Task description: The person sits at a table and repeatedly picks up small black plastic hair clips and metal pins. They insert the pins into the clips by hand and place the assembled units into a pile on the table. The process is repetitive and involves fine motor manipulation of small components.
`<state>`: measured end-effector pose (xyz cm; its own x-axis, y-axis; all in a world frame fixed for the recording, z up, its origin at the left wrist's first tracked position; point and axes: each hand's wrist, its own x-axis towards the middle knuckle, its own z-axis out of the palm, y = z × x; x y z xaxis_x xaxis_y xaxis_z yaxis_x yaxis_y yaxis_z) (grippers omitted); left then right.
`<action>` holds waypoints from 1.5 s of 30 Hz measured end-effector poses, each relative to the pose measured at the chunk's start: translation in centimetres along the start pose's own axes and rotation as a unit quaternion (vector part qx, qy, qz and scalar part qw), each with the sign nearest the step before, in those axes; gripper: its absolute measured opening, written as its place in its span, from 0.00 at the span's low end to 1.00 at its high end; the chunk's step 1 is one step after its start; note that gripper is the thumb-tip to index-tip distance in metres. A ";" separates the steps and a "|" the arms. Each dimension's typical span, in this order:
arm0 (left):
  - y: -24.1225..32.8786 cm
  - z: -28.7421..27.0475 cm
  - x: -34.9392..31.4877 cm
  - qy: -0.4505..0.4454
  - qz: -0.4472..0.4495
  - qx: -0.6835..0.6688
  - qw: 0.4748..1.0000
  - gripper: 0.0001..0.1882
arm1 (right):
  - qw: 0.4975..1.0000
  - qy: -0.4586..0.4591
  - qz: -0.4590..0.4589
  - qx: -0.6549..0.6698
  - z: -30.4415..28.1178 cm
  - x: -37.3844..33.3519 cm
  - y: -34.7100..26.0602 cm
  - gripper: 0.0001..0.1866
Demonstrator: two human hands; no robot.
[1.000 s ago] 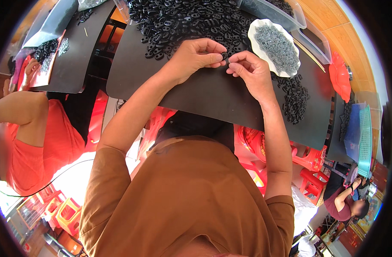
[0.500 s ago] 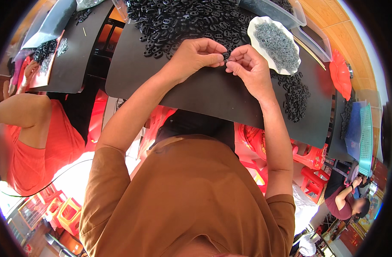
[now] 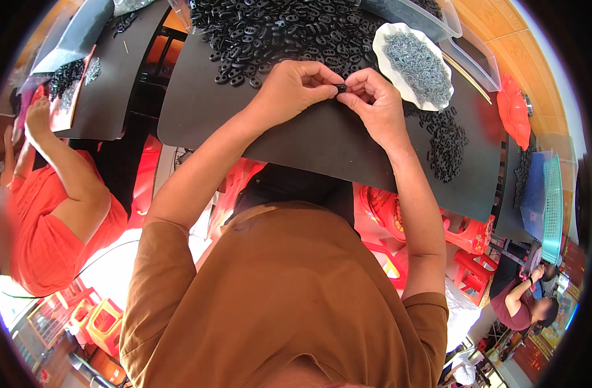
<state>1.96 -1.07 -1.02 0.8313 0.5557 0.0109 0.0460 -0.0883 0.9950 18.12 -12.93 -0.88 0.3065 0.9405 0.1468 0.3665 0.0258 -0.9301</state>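
Note:
Between my two hands, just above the dark table, is a small black plastic piece (image 3: 340,88). My left hand (image 3: 297,87) pinches it from the left with thumb and fingertips. From the other side my right hand (image 3: 373,97) is closed on it as well, its fingertips almost meeting the left ones. Beyond the hands lies a wide heap of black oval pieces with two holes (image 3: 276,32). A white scalloped dish (image 3: 381,50) of small grey springs (image 3: 417,68) stands beside my right hand. Near my right forearm is a smaller pile of black parts (image 3: 447,145).
The dark tabletop (image 3: 322,145) ends close to my body. Clear plastic bins (image 3: 474,61) stand at the far right, by a red dish (image 3: 514,119) and a teal basket (image 3: 553,207). To the left, a person in red (image 3: 69,220) works at another table. Red stools (image 3: 105,323) stand below.
My right hand has shifted slightly left and down, and the black piece shows more plainly between the fingertips. The person at left has moved an arm.

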 end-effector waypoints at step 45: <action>-0.1 0.5 -0.1 0.023 0.094 0.135 0.986 0.08 | 0.989 0.019 -0.101 -0.109 -0.4 -0.7 0.6 0.11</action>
<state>2.16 -1.54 -1.13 0.8139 0.5445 0.2030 0.0447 -0.4070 0.9123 18.46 -13.66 -1.46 0.2393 0.9097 0.3394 0.6027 0.1349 -0.7865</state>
